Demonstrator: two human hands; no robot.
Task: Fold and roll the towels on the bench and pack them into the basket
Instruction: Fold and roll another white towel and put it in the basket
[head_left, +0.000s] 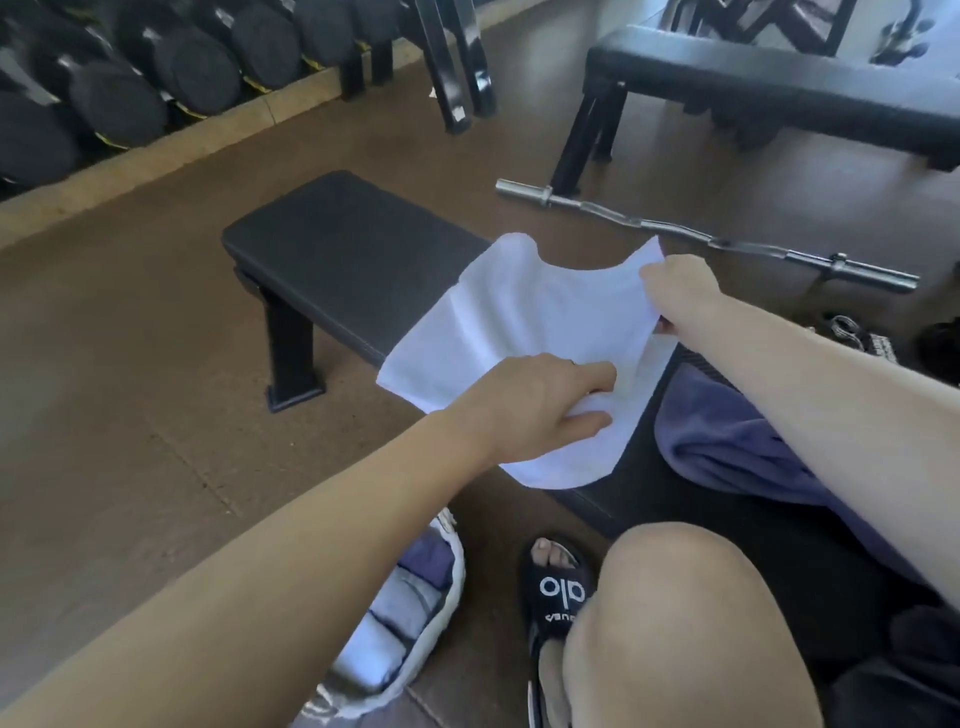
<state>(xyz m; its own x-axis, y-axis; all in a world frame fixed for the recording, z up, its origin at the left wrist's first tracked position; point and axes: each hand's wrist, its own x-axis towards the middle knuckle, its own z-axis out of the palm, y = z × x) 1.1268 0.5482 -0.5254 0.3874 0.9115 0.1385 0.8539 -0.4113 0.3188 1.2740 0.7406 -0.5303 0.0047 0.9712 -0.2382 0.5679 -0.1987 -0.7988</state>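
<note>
A black padded bench (343, 249) stands on a brown floor (130, 364). A white towel (519, 332) lies spread across the bench, one edge hanging over its near side. Beside it on the bench lies a crumpled purple towel (727, 441). On the floor sit a white basket (415, 623) holding rolled towels and, beyond the bench, a curved metal bar (701, 239).

We see gym, weights area. Rack of black dumbbells (119, 88) lines far wall at upper left. Padded black flat bench (343, 249) stands on brown rubber floor (130, 364). Second padded bench (779, 88) beyond it. Chrome curl bar (701, 239) lies on floor between both benches.
</note>
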